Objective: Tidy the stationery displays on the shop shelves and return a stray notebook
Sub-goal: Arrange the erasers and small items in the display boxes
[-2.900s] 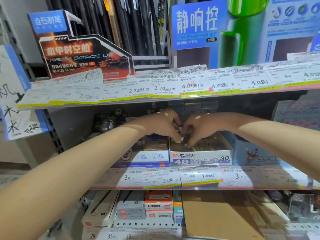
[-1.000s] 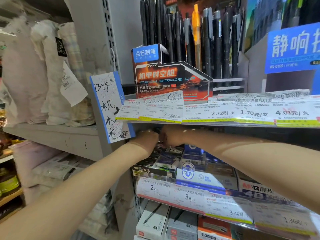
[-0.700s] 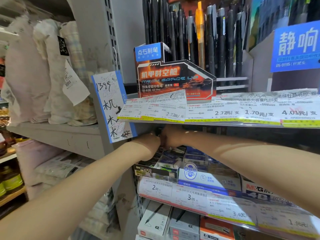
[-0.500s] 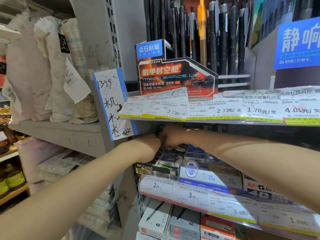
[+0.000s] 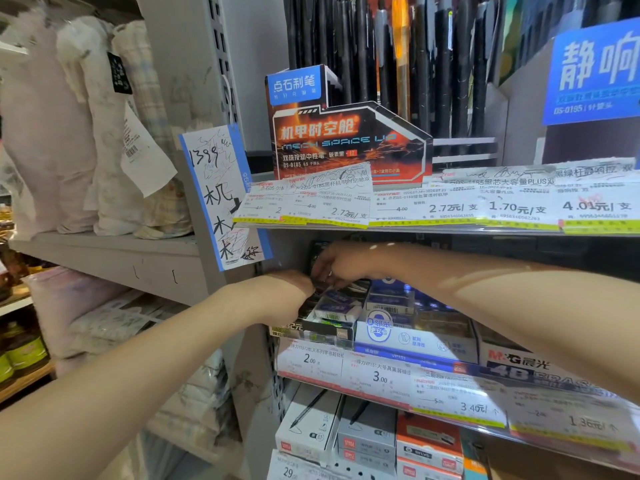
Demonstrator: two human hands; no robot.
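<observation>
Both my hands reach into the left end of the middle shelf, under the price-label strip [image 5: 429, 216]. My left hand [image 5: 277, 297] is over a black display tray [image 5: 313, 330] of wrapped erasers [image 5: 334, 308]; its fingers are hidden behind the hand. Just above and to the right, my right hand [image 5: 341, 266] has its fingers curled down. They pinch a small dark pack [image 5: 321, 284] at the back of that tray. A blue-and-white eraser box [image 5: 408, 337] and an M&G 4B eraser box [image 5: 519, 367] stand to the right.
A pen display box [image 5: 349, 143] and upright pens [image 5: 398, 53] stand on the top shelf. A scribbled blue-edged paper sign [image 5: 221, 195] hangs on the grey upright. Pen boxes [image 5: 311, 424] fill the lower shelf. Wrapped fabric bundles [image 5: 86, 126] sit on the neighbouring shelf at left.
My hands left the M&G eraser box and moved to the shelf's left end. In the last second they dropped from under the shelf lip to the black tray.
</observation>
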